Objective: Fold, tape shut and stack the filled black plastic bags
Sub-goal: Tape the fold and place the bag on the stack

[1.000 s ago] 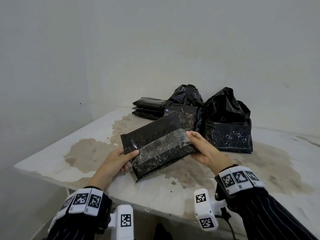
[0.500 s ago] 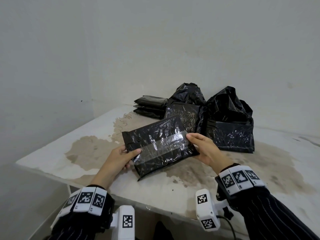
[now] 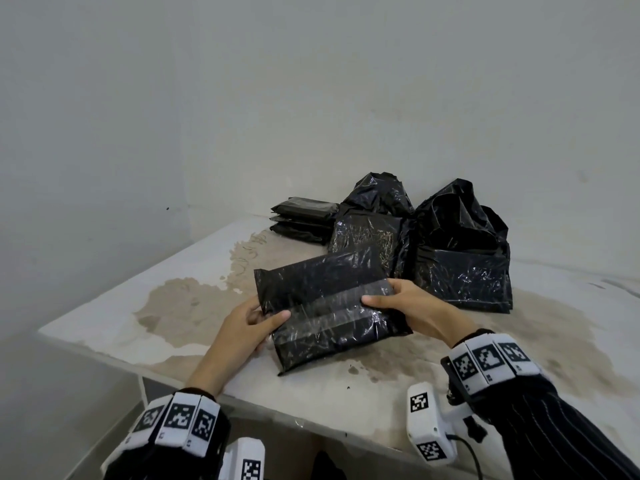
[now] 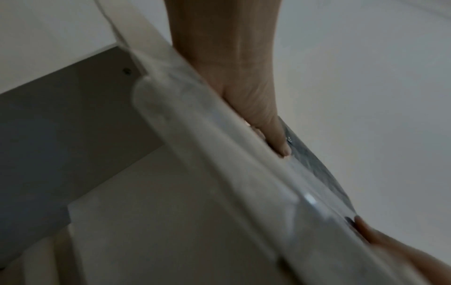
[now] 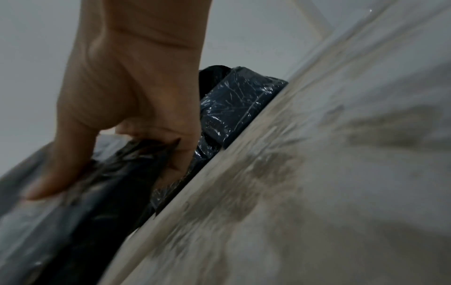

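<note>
Left hand (image 3: pixel 242 327), right hand (image 3: pixel 412 308) grip taped bag (image 3: pixel 325 306) — above stained table (image 3: pixel 173 306).

The folded bag (image 3: pixel 325 306) is glossy black with a clear, shiny tape strip (image 3: pixel 332 315) across it. The table (image 3: pixel 207 268) is off-white with brown blotchy stains, and the sleeves (image 3: pixel 554 434) are black with thin white pinstripes.

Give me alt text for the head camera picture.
Two hands, left hand and right hand, hold a folded black bag sealed with clear tape over a stained white table. Behind it sit untaped bags and a stack of flat packets.
</note>
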